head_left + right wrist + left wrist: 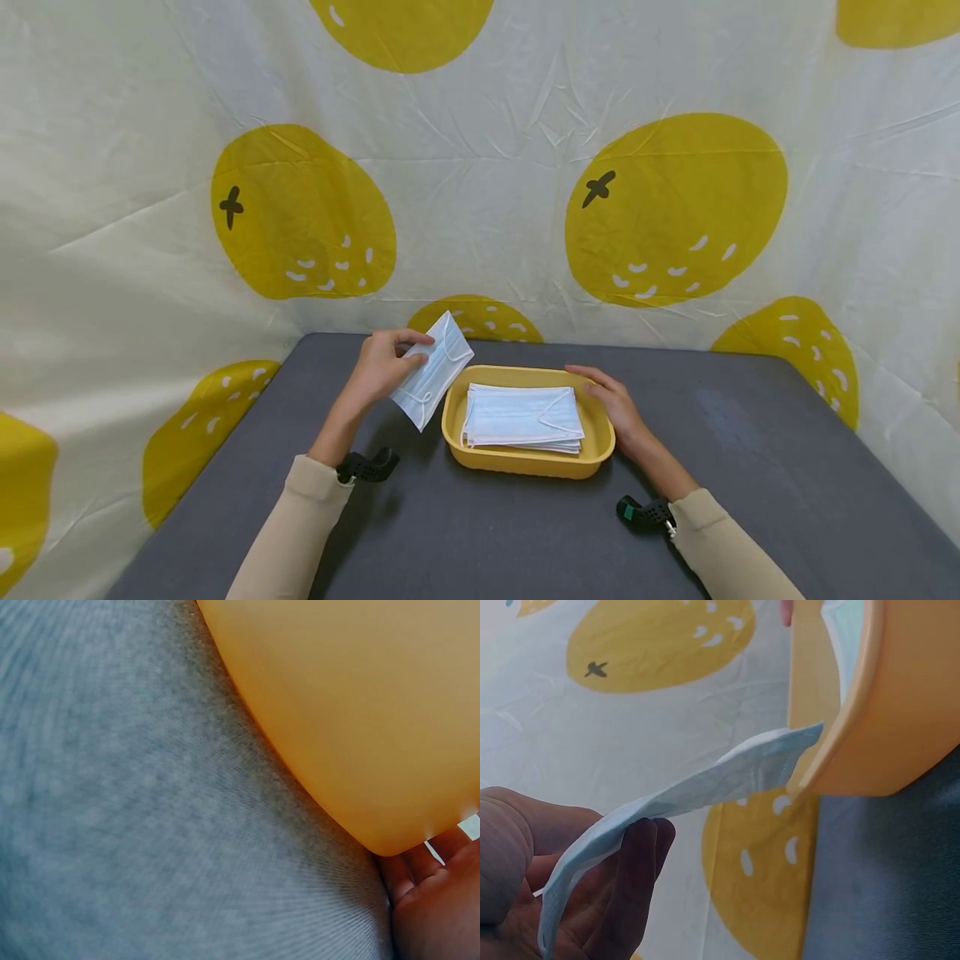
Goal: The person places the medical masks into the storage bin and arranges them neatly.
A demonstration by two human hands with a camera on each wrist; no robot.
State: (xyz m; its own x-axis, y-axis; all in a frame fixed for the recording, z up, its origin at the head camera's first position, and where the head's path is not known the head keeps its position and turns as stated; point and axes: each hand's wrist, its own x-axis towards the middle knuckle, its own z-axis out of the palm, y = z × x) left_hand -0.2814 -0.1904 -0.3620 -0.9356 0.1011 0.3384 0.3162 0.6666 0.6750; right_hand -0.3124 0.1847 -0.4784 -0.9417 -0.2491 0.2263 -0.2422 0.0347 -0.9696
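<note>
My left hand point(386, 364) pinches a pale blue disposable face mask point(437, 367) between thumb and fingers, holding it tilted above the table. White ear loops lie across this mask. In the left wrist view the mask point(697, 784) appears edge-on, its far end overlapping the rim of a yellow plastic tub point(855, 697). Several more masks point(521, 414) lie stacked flat inside the tub point(525, 463). At the tub's right end my right hand point(618, 408) grips the rim. Its fingers point(420, 866) reach round the outer wall, partly hidden in the right wrist view.
The tub stands on a dark grey table point(480, 533). Behind the table hangs a white cloth point(480, 208) printed with large yellow fruit. Black bands point(367, 465) are worn on both wrists, below beige sleeves.
</note>
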